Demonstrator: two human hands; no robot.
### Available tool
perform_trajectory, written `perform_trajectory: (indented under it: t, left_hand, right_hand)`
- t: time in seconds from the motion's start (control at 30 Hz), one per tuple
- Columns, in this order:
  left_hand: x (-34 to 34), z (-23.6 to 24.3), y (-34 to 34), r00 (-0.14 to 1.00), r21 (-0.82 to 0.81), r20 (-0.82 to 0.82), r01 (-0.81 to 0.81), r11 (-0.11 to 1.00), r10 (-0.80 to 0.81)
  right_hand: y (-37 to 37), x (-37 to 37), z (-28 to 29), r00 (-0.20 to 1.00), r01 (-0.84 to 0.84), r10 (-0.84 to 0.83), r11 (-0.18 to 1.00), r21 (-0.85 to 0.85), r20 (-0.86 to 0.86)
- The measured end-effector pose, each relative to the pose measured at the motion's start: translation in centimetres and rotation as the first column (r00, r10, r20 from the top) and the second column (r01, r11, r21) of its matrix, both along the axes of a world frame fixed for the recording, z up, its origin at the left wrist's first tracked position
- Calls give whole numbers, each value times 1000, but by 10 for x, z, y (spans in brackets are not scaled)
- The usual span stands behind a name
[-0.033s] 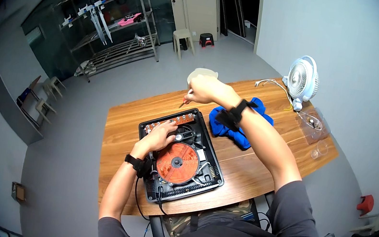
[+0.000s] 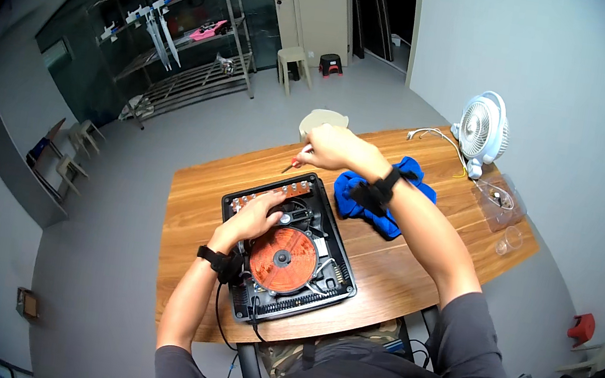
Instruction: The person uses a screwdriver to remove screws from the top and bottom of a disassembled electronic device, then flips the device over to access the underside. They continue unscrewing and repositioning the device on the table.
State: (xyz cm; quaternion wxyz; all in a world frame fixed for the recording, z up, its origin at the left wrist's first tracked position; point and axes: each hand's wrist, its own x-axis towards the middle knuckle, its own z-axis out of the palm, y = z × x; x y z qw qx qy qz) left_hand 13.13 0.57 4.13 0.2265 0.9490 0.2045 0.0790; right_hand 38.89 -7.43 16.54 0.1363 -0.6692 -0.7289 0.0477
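Observation:
An opened induction cooker (image 2: 342, 278) lies on the wooden table, its round copper coil (image 2: 283, 260) and inner parts bare. My left hand (image 2: 255, 218) rests with outstretched fingers on the upper left of its inside, the fingertips by an orange board strip (image 2: 301, 188) with several silver round parts. Above the cooker's far edge, my right hand (image 2: 333, 148) is closed round a screwdriver (image 2: 296, 163) with a red handle. Its dark shaft points down and left, apart from the cooker. A blue cloth (image 2: 351, 203) lies bunched under my right forearm.
At the table's far right stand a white fan (image 2: 476, 128) with its cable, a clear plastic tray (image 2: 493, 200) with small things in it, and a clear cup (image 2: 509, 241). A pale stool (image 2: 323, 118) stands just beyond the far edge. A black cable (image 2: 218, 312) hangs over the near edge.
My right hand and the screwdriver have shifted very slightly down and toward the cooker. My left hand stays where it was.

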Motion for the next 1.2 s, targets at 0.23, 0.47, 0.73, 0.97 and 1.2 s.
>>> perform_trajectory:
  t: [0.23, 0.47, 0.73, 0.97, 1.2]
  left_hand:
    - [31, 17, -42, 968, -309, 252, 85, 947, -5]
    - [59, 35, -99, 976, -134, 177, 153, 979, -128]
    - [98, 5, -126, 935, 155, -57, 356, 922, -351]
    - [103, -23, -135, 879, 119, -206, 458, 881, -429]
    - [41, -2, -119, 917, 63, -120, 388, 919, -379]
  right_hand:
    - [-63, -22, -45, 982, 31, 0, 986, 161, -189]
    - [-135, -16, -66, 968, 146, -112, 980, 137, -226]
    - [-187, 9, -125, 919, 208, -232, 972, -109, -318]
    - [-203, 20, -151, 889, 259, -297, 954, -153, -348]
    - [-195, 26, -185, 904, 282, -314, 948, -148, -290]
